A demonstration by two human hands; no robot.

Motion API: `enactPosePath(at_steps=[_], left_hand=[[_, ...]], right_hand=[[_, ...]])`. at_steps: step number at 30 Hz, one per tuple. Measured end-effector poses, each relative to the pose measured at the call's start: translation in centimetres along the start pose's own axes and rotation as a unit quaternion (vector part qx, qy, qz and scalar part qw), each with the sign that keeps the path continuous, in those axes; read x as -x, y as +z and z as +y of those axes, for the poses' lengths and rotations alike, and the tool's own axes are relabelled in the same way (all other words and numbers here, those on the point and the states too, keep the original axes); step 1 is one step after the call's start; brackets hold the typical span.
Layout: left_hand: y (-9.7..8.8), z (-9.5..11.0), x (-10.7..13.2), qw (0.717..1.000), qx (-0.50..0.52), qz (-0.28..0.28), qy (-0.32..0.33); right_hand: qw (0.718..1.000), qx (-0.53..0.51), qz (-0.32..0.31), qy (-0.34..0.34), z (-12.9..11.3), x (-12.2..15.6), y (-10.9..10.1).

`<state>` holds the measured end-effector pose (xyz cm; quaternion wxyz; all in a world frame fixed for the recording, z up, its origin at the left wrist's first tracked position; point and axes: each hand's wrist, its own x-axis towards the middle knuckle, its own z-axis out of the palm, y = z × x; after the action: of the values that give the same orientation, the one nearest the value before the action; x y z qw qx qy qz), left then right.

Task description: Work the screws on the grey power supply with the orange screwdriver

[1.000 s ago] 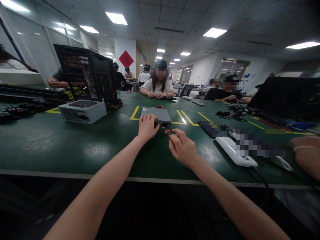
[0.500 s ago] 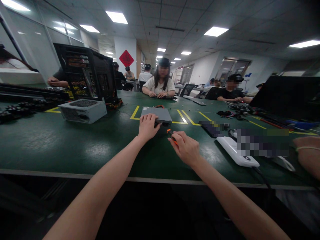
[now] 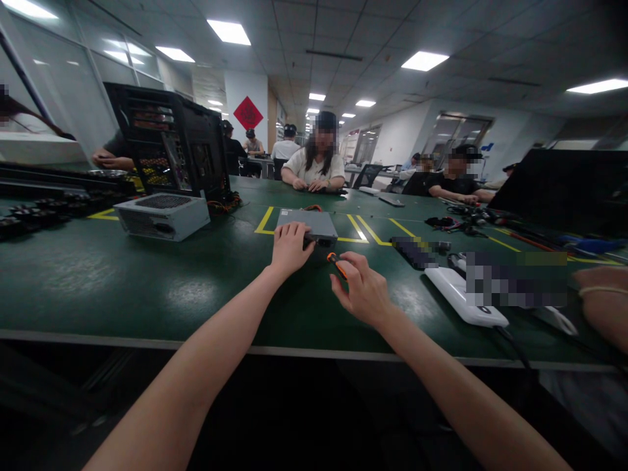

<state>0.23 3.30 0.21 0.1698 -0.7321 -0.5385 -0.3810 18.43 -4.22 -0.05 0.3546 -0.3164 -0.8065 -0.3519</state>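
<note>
A flat grey power supply unit (image 3: 318, 223) lies on the green table, inside a yellow tape outline. Over its near left corner my left hand (image 3: 291, 247) grips the casing, fingers on top and thumb at the front face. Just right of and nearer than the unit, my right hand (image 3: 362, 288) holds a black-and-orange screwdriver (image 3: 337, 265) by the handle between its fingers, the thumb held off it. The screwdriver's orange end points up toward the unit, apart from it. No blade can be made out.
A second, larger power supply (image 3: 161, 216) sits at the left before an open black computer case (image 3: 171, 140). To the right lie a white power bank (image 3: 464, 297), a dark phone-like slab (image 3: 412, 254) and cables (image 3: 461, 219). Another person (image 3: 316, 163) sits across the table.
My right thumb has moved down, away from the screwdriver, and the handle has turned slightly, showing more orange. My left hand and the power supply unit stay put.
</note>
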Motion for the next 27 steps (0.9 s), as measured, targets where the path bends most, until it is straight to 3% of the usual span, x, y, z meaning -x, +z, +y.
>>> enactPosePath(at_steps=[3,9,15,20,27], left_hand=[[-0.10,0.05,-0.02,1.000,-0.003,0.000,-0.001],[-0.04,0.05,-0.03,1.000,0.004,-0.004,-0.002],[0.00,0.05,-0.06,1.000,0.001,-0.005,-0.002],[0.00,0.02,-0.04,1.000,0.001,-0.003,-0.001],[0.25,-0.10,-0.02,1.000,-0.004,0.005,0.000]], right_hand=[[0.999,-0.011,-0.002,-0.030,-0.03,-0.01,0.06],[0.999,0.029,0.023,0.004,-0.01,-0.32,-0.37],[0.999,0.008,0.017,-0.041,-0.01,-0.18,-0.10],[0.999,0.034,0.019,-0.032,0.07,-0.29,-0.16],[0.998,-0.027,0.010,-0.059,-0.44,-0.37,-0.16]])
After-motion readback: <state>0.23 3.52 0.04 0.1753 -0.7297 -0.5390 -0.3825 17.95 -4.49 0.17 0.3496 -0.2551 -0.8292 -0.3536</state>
